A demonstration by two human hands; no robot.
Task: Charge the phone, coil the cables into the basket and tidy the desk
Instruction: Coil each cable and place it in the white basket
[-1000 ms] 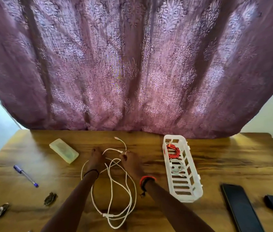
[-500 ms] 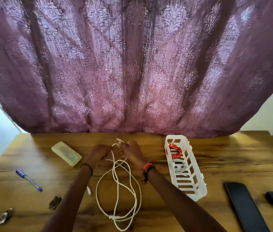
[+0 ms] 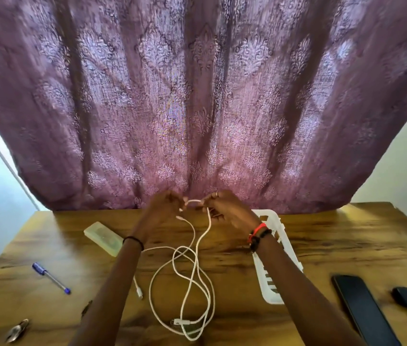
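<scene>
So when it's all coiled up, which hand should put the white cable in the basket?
Probably the right hand. It pinches the white cable and is right next to the white basket, which lies under that forearm. The left hand is on the far side of the loops and would have to cross over.

Wooden desk [image 3: 347, 233] with pen [image 3: 51, 278], phone [image 3: 364, 310], basket [image 3: 272, 293] (white), cable loops [image 3: 185, 322]

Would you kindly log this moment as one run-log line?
phase: coiling | left hand: pinches white cable | right hand: pinches white cable | white cable: top held up, loops on desk | basket: right of cable
</scene>
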